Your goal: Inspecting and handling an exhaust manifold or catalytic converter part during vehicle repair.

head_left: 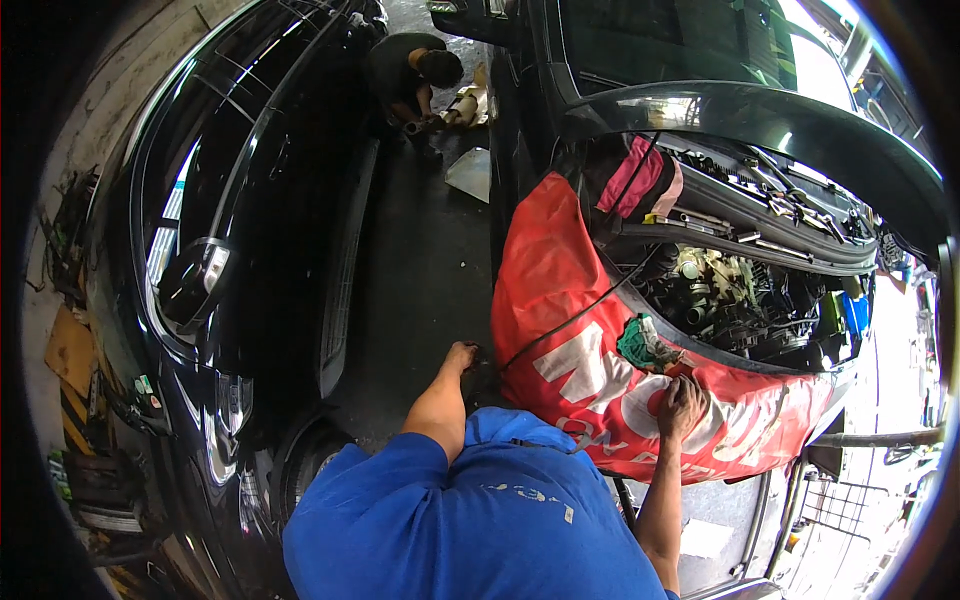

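My right hand rests on the red fender cover draped over the front of a dark vehicle, its fingers forward and slightly bent. A crumpled green rag lies on the cover just beyond that hand. Between the two vehicles hangs my left hand, close to the cover's left edge; its fingers are mostly hidden, and nothing shows in it. Under the raised hood the engine is exposed. Several metal hand tools lie along the ledge behind it, next to a pink and black cloth.
A black vehicle stands to my left, its side mirror sticking out. Farther up the dark floor gap, a person crouches over a pipe-like part. A pale flat sheet lies near them. A wire rack stands at right.
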### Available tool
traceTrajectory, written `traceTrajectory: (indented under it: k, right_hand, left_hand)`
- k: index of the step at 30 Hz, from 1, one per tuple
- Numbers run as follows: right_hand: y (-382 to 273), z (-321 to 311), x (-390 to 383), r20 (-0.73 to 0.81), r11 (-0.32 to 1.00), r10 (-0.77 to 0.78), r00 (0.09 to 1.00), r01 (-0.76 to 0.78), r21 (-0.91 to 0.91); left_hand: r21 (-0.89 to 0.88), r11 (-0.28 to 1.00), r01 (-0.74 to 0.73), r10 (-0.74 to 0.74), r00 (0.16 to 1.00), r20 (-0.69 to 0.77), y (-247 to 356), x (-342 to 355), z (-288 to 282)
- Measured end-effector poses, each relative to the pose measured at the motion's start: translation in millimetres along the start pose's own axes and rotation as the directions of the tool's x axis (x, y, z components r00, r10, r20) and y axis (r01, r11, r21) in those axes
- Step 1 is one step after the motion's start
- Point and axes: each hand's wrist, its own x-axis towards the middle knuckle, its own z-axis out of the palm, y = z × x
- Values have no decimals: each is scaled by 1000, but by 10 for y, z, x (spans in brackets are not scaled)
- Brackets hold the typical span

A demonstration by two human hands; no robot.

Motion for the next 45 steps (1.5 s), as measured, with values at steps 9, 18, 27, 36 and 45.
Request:
traceTrajectory:
  k: [9,18,27,36,45]
  right_hand:
    - [24,-15,-47,-4,1000,-3,1000,3,-25]
    - [-110,4,117,4,998,-58,998,58,-18]
    - [-40,5,36,-47,1000,-2,999,1,-19]
    - [8,-50,13,-66,1000,12,998,-13,-24]
    - [-15,-18,-4,-82,999,-18,996,16,-29]
  left_hand:
    - [-332,942,51,6,986,168,379,-160,110]
    - [-220,948,-230,253,964,83,-566,256,-81]
    - [-94,990,-103,115,985,128,-354,44,50]
    - [-303,950,73,-21,985,173,50,-204,153]
    - [-368,927,73,14,973,229,23,-230,54]
